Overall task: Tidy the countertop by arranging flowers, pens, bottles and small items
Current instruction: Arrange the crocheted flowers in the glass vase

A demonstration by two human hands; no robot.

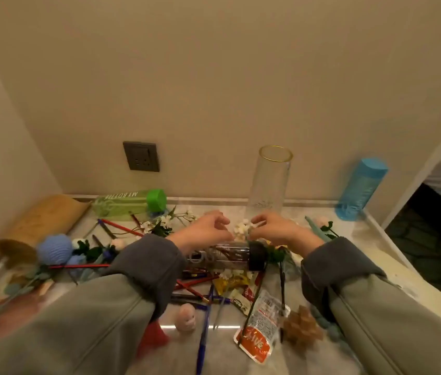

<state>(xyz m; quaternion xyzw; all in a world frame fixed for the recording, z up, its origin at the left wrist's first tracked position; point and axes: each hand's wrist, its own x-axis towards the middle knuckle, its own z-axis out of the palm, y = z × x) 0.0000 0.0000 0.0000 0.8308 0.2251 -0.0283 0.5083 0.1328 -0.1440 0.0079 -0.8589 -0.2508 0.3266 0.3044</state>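
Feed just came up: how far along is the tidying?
Early. Done: the blue bottle stands upright by the wall. In hand: the right hand pinches white flowers before the empty vase. Left: green bottle and dark bottle lie sideways, pens scattered.

The worktop (370,234) was pale grey with marble veining. At ten o'clock lay a translucent green bottle (121,207) with white lettering and a bright green cap. At two o'clock stood a sky-blue bottle (360,188). The clear vase (270,182) at twelve carried a thin gold rim. White flowers (241,228) sat at centre, by a clear bottle (227,255) capped in black. At five lay an orange-red and white sachet (260,328), at six a dark blue pen (203,336), and at nine a blue ribbed knitted flower (54,249).
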